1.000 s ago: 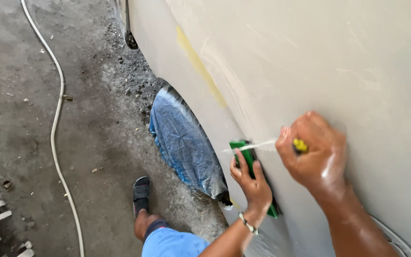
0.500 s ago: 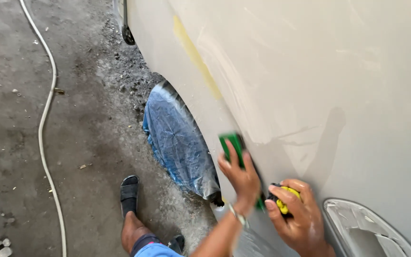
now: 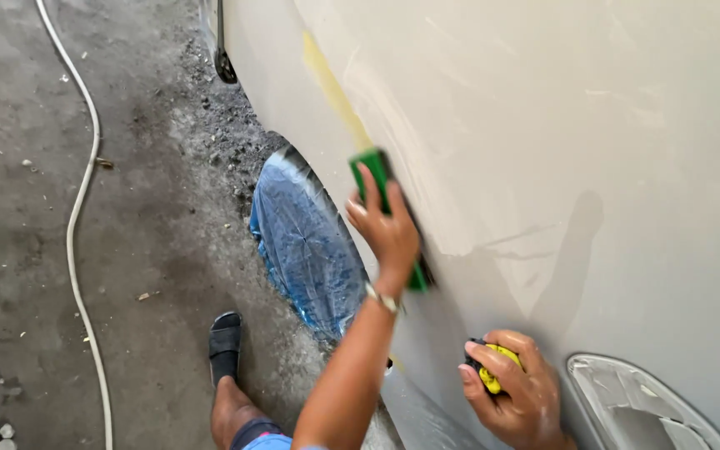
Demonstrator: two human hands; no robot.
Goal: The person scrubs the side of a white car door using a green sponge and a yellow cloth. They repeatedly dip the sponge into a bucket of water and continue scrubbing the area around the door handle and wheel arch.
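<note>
The left hand (image 3: pixel 387 233) presses a long green sanding block (image 3: pixel 381 196) flat against the pale, primed body panel (image 3: pixel 543 133) of a vehicle, just above the wheel arch. Palm and fingers lie spread along the block's back, closed over it and pinning it to the metal; its lower end shows past the wrist. The block looks rigid and light, a thing best held as it is here, with the whole hand along its length so the pressure spreads evenly, not pinched at one end. Dust could make its back slick, I'd judge.

Lower down, the right hand (image 3: pixel 518 392) is curled shut around a small yellow and black object (image 3: pixel 493 371), knuckles close to the panel; too little of it shows to say what it is. It seems small and easily gripped in a fist.

Beside that hand sits the masked fuel-door recess (image 3: pixel 635 404). Behind the left forearm the wheel (image 3: pixel 306 242) is wrapped in bluish plastic sheeting. A streak of yellowish filler (image 3: pixel 335 87) runs up the panel. On the dirty concrete floor (image 3: pixel 152 208) a white hose (image 3: pixel 81 208) snakes past, and the person's foot in a black sandal (image 3: pixel 225 342) is planted near the wheel.
</note>
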